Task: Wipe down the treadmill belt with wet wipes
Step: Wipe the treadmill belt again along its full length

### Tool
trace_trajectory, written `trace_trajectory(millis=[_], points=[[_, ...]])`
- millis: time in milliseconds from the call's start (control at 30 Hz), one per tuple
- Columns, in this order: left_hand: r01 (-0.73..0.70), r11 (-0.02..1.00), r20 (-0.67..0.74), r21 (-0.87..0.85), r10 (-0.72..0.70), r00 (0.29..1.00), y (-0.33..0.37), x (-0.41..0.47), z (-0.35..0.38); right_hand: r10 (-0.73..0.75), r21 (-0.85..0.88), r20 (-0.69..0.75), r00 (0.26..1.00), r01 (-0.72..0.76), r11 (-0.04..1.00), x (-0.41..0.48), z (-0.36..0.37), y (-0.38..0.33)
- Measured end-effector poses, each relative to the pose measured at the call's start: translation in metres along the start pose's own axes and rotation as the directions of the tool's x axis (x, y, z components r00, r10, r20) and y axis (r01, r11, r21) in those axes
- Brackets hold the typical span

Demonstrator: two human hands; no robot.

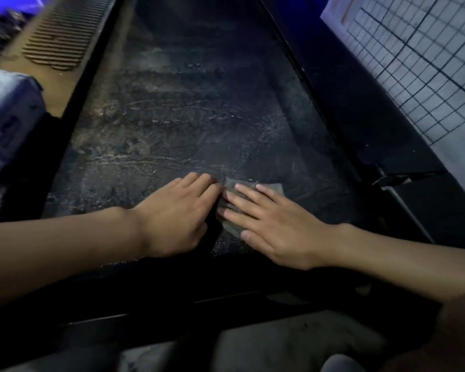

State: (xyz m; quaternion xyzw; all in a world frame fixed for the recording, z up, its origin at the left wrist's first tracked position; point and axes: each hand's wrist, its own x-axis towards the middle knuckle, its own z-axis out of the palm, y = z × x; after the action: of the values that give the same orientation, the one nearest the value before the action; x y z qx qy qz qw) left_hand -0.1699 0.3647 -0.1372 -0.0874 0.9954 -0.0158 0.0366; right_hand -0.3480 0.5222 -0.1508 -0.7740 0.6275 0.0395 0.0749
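Grips open: our right hand (274, 226) presses one wet wipe (277, 187) flat at the near edge of the treadmill belt (172, 116), left hand (177, 213) alongside; open belt ahead.

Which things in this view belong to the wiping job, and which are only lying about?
Job: treadmill belt; grey wet wipe, pressed flat under the right hand; left hand, flat on the belt beside it; white-blue pack at left, likely wipes.
Lying about: wire grid panel at right; ribbed side rail; paper sheet at top right.
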Motion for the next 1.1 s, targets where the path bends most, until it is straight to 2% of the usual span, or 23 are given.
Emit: trace_trajectory(millis=[33,133,167,200,267,300,433,567,700,833,867,933,1000,1100], points=[[0.042,0.999,-0.003,-0.003,-0.042,0.999,-0.003,-0.002,0.0,-0.041,-0.021,0.0,0.999,0.041,0.999,0.001,0.002,-0.004],[0.131,0.991,0.024,-0.014,-0.131,0.991,-0.016,-0.011,-0.002,-0.326,-0.068,0.078,0.942,0.331,0.941,0.0,0.001,-0.01],[0.145,0.989,0.031,-0.013,-0.144,0.989,-0.022,-0.015,-0.003,-0.349,-0.064,0.08,0.934,0.354,0.933,0.007,-0.002,-0.007],[0.153,0.988,0.031,-0.018,-0.152,0.988,-0.028,-0.018,-0.003,-0.314,-0.051,0.063,0.947,0.317,0.947,0.017,-0.005,-0.005],[0.163,0.986,0.028,-0.023,-0.163,0.986,-0.038,-0.024,-0.002,-0.149,-0.002,0.05,0.988,0.149,0.989,0.037,-0.01,-0.01],[0.173,0.985,0.03,-0.018,-0.172,0.985,-0.044,-0.027,-0.001,-0.122,0.005,0.063,0.991,0.121,0.993,0.044,-0.009,-0.017],[0.239,0.97,0.043,0.033,-0.24,0.97,-0.069,-0.039,-0.004,-0.389,-0.059,0.089,0.917,0.395,0.917,0.063,-0.008,-0.042],[0.305,0.95,0.055,0.067,-0.309,0.95,-0.094,-0.053,0.0,-0.218,0.004,0.077,0.973,0.218,0.976,0.091,-0.015,-0.054],[0.306,0.95,0.048,0.065,-0.309,0.95,-0.11,-0.066,0.006,-0.383,-0.029,0.081,0.92,0.386,0.922,0.105,-0.01,-0.078],[0.298,0.953,0.072,0.046,-0.301,0.951,-0.115,-0.077,0.007,-0.218,0.02,0.049,0.975,0.217,0.976,0.121,-0.013,-0.09],[0.295,0.955,0.084,0.039,-0.297,0.951,-0.116,-0.079,0.006,-0.241,0.016,0.04,0.97,0.24,0.971,0.122,-0.012,-0.096],[0.299,0.954,0.107,0.019,-0.299,0.948,-0.12,-0.084,0.004,-0.376,-0.035,0.049,0.925,0.378,0.925,0.126,-0.01,-0.104],[0.31,0.949,0.118,-0.055,-0.302,0.946,-0.121,-0.084,0.0,-0.419,-0.063,0.061,0.906,0.423,0.904,0.133,-0.011,-0.102],[0.351,0.907,0.115,-0.234,-0.332,0.936,-0.124,-0.084,-0.009,-0.276,-0.043,-0.015,0.961,0.275,0.96,0.15,-0.012,-0.12]])
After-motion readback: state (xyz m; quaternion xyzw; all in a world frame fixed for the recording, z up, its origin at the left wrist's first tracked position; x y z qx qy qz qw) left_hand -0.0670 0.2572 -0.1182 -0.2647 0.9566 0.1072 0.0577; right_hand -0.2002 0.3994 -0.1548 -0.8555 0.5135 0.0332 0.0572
